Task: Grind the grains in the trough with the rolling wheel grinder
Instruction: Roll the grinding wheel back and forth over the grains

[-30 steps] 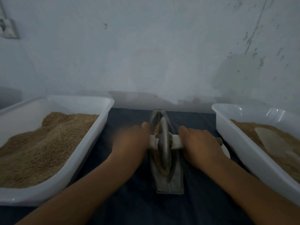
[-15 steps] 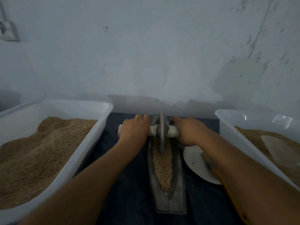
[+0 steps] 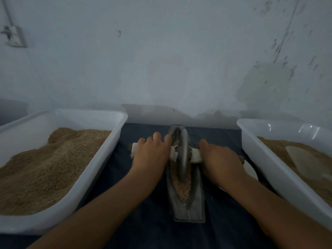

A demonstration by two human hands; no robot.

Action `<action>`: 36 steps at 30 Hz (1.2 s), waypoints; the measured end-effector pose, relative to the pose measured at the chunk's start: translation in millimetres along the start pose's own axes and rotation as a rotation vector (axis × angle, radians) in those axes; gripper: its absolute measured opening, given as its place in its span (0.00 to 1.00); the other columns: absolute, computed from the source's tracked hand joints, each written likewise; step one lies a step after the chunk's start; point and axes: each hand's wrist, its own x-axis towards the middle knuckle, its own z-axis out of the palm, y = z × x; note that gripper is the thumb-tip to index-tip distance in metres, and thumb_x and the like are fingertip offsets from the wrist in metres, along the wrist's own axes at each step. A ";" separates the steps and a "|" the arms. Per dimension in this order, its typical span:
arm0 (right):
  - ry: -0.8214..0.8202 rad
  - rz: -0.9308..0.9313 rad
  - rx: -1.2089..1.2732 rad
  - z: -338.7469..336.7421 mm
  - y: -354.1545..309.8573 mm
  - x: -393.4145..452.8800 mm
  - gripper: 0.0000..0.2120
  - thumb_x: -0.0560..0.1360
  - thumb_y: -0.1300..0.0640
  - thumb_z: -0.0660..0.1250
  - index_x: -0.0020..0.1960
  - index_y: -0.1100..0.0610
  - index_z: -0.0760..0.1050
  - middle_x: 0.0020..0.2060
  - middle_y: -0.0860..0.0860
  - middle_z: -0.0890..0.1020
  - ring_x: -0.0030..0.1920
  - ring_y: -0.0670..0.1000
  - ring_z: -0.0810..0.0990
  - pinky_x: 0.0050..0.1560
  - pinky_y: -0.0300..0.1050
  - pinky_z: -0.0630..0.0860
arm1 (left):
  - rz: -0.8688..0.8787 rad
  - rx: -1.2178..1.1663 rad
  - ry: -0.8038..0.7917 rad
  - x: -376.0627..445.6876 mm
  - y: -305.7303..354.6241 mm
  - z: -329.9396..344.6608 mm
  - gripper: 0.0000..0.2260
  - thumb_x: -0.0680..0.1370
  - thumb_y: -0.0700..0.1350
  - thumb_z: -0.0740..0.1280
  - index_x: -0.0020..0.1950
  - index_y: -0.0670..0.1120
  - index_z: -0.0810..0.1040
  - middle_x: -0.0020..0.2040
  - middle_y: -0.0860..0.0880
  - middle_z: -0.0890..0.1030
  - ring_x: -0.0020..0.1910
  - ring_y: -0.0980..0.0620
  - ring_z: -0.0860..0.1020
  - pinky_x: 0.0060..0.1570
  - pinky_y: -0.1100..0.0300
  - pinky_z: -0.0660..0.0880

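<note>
Head view: wheel (image 3: 183,155) now sits mid-trough (image 3: 188,200), back from the far end it reached half a second ago. Left hand (image 3: 152,155) and right hand (image 3: 220,162) grip the axle handle (image 3: 195,156) either side. Grains (image 3: 182,187) look coarse; grinding likely continues.

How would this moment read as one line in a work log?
stage: grinding | left hand: grips handle | right hand: grips handle | wheel: upright in trough | grains: in trough
</note>
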 end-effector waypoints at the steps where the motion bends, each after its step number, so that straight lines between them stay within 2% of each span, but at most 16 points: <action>1: 0.010 -0.033 -0.017 -3.6 -3.1 -3.6 0.13 0.76 0.53 0.67 0.55 0.53 0.65 0.46 0.49 0.79 0.42 0.52 0.79 0.32 0.44 0.58 | 0.001 -0.011 -0.001 -6.5 -0.4 -1.7 0.20 0.74 0.44 0.69 0.60 0.48 0.61 0.56 0.46 0.70 0.53 0.47 0.75 0.54 0.52 0.70; 3: 0.086 -0.103 -0.037 -11.5 -8.5 -12.7 0.14 0.69 0.58 0.74 0.49 0.56 0.70 0.39 0.52 0.80 0.36 0.54 0.79 0.35 0.45 0.64 | 0.008 -0.021 0.015 -21.4 0.6 -4.2 0.21 0.74 0.45 0.69 0.56 0.49 0.57 0.55 0.47 0.69 0.53 0.48 0.73 0.54 0.53 0.69; 5: 0.192 -0.109 -0.022 -15.5 -10.1 -23.5 0.18 0.57 0.64 0.80 0.40 0.59 0.74 0.30 0.53 0.77 0.27 0.54 0.75 0.30 0.46 0.68 | 0.025 -0.032 0.024 -34.1 2.4 -7.0 0.22 0.74 0.45 0.69 0.54 0.50 0.55 0.54 0.47 0.67 0.52 0.48 0.72 0.54 0.53 0.68; 7: 0.234 -0.108 -0.036 -17.1 -12.1 -32.1 0.19 0.54 0.66 0.80 0.38 0.59 0.74 0.28 0.54 0.76 0.25 0.55 0.74 0.29 0.46 0.70 | 0.041 -0.032 0.028 -41.6 3.5 -8.9 0.22 0.74 0.45 0.68 0.54 0.51 0.54 0.54 0.47 0.66 0.51 0.48 0.71 0.54 0.53 0.68; 11: 0.216 -0.104 -0.001 -13.8 -9.8 -33.8 0.20 0.54 0.65 0.81 0.39 0.59 0.73 0.28 0.53 0.76 0.26 0.54 0.74 0.28 0.48 0.70 | 0.050 -0.033 0.035 -41.6 6.2 -12.4 0.22 0.74 0.43 0.68 0.55 0.51 0.54 0.54 0.48 0.65 0.51 0.49 0.69 0.57 0.53 0.68; 14: 0.105 -0.095 0.032 -5.2 -3.2 -22.7 0.16 0.67 0.60 0.75 0.45 0.54 0.67 0.35 0.50 0.77 0.33 0.52 0.74 0.36 0.47 0.65 | 0.038 -0.018 0.016 -31.4 5.9 -11.9 0.20 0.74 0.43 0.68 0.57 0.49 0.57 0.56 0.48 0.66 0.52 0.49 0.70 0.54 0.55 0.67; 16: 0.051 -0.090 0.057 0.9 1.8 -10.2 0.16 0.73 0.56 0.70 0.48 0.51 0.61 0.38 0.46 0.73 0.35 0.50 0.72 0.39 0.47 0.62 | 0.024 -0.008 -0.006 -21.5 3.3 -9.9 0.19 0.75 0.42 0.68 0.58 0.48 0.61 0.57 0.48 0.69 0.53 0.49 0.72 0.52 0.56 0.66; 20: -0.012 -0.043 0.090 7.4 4.5 17.3 0.19 0.72 0.56 0.69 0.49 0.50 0.57 0.36 0.45 0.72 0.36 0.53 0.75 0.35 0.47 0.59 | 0.003 0.012 -0.070 1.5 -3.6 -2.1 0.16 0.76 0.42 0.68 0.60 0.47 0.65 0.58 0.47 0.73 0.55 0.48 0.76 0.55 0.54 0.70; 22: -0.080 0.005 0.091 9.4 7.2 30.5 0.19 0.72 0.57 0.69 0.51 0.51 0.59 0.36 0.47 0.72 0.35 0.53 0.71 0.33 0.47 0.61 | 0.001 0.021 -0.077 14.3 -4.7 1.3 0.14 0.77 0.42 0.67 0.60 0.47 0.66 0.58 0.46 0.74 0.55 0.46 0.77 0.54 0.54 0.70; 24: -0.143 0.038 0.086 10.5 10.8 42.7 0.19 0.71 0.57 0.70 0.54 0.52 0.62 0.41 0.51 0.77 0.37 0.55 0.71 0.35 0.48 0.65 | 0.001 0.033 -0.062 26.4 -5.3 5.0 0.12 0.78 0.40 0.64 0.59 0.46 0.66 0.57 0.46 0.75 0.54 0.45 0.78 0.52 0.53 0.70; 26: -0.174 0.058 0.085 11.2 13.8 52.2 0.19 0.71 0.56 0.71 0.55 0.52 0.63 0.44 0.54 0.78 0.39 0.56 0.71 0.35 0.48 0.65 | -0.006 0.029 -0.042 37.7 -6.4 9.0 0.10 0.78 0.40 0.64 0.58 0.46 0.67 0.56 0.45 0.76 0.52 0.45 0.79 0.49 0.53 0.69; 29: -0.192 0.065 0.079 11.3 14.8 64.0 0.20 0.71 0.54 0.73 0.57 0.52 0.66 0.46 0.54 0.78 0.39 0.55 0.71 0.31 0.45 0.61 | -0.029 0.004 -0.034 51.6 -10.3 14.3 0.10 0.79 0.39 0.64 0.59 0.46 0.68 0.57 0.45 0.77 0.53 0.43 0.79 0.47 0.54 0.67; 34: -0.197 0.080 0.057 9.8 13.5 70.4 0.19 0.70 0.51 0.73 0.56 0.51 0.69 0.47 0.52 0.79 0.43 0.56 0.76 0.36 0.46 0.66 | -0.024 -0.032 -0.022 52.1 -11.7 16.0 0.11 0.78 0.39 0.64 0.59 0.46 0.68 0.57 0.45 0.77 0.53 0.44 0.79 0.50 0.52 0.70; 36: -0.164 0.079 0.035 11.0 12.7 63.8 0.16 0.71 0.52 0.71 0.53 0.50 0.68 0.45 0.52 0.79 0.39 0.56 0.74 0.32 0.44 0.62 | -0.017 -0.023 0.004 44.9 -9.7 16.0 0.13 0.77 0.40 0.66 0.58 0.47 0.67 0.56 0.46 0.76 0.52 0.45 0.79 0.51 0.52 0.70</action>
